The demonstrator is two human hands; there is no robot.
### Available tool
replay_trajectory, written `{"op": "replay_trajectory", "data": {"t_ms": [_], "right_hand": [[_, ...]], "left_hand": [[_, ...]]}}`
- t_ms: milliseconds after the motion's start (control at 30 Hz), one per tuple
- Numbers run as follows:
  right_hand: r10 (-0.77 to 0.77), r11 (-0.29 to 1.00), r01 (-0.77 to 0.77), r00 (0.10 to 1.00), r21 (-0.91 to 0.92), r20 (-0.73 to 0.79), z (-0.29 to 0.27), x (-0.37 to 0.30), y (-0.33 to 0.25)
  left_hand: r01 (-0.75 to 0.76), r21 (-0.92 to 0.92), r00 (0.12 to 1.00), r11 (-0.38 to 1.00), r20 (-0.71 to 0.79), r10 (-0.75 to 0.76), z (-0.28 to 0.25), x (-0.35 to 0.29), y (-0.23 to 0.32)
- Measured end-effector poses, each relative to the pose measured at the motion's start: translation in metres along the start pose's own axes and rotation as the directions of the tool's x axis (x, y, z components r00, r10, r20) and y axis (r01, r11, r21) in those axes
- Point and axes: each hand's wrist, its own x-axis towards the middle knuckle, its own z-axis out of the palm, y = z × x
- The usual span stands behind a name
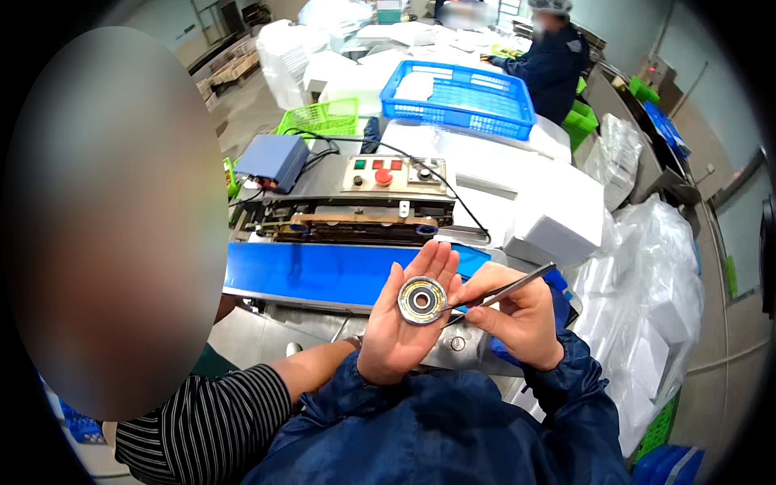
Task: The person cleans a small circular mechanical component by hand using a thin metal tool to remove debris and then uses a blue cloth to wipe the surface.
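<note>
A round metal bearing wheel (410,303), with a dark ring and a hole in its centre, lies on the palm of my left hand (388,343). That hand is turned up, its fingers stretched out beneath and past the wheel. My right hand (517,311) is closed around a slim dark metal tool (521,283) that looks like tweezers. The tool's narrow end points down-left and meets the wheel's right edge; whether it touches I cannot tell. Both hands are over the front edge of a machine with a blue conveyor belt (307,273).
Behind the belt stands a control panel (392,175) with a red knob, beside a blue-grey box (273,160) with black cables. White foam boxes (558,218) and a blue crate (461,121) lie beyond. A person in a striped sleeve (218,412) is close at my left; another person (554,65) works far right.
</note>
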Motion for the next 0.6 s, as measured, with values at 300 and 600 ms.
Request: {"op": "replay_trajectory", "data": {"t_ms": [300,600], "right_hand": [[-0.027,1.000,0.024,0.969,-0.014,-0.244,-0.011,-0.024,-0.008],[-0.029,0.999,0.024,0.964,-0.023,-0.264,-0.002,-0.034,-0.011]], "left_hand": [[0.166,-0.160,0.983,0.973,-0.049,-0.175,0.007,0.018,-0.009],[0.222,-0.206,0.969,0.953,-0.064,-0.240,0.014,0.012,0.012]]}}
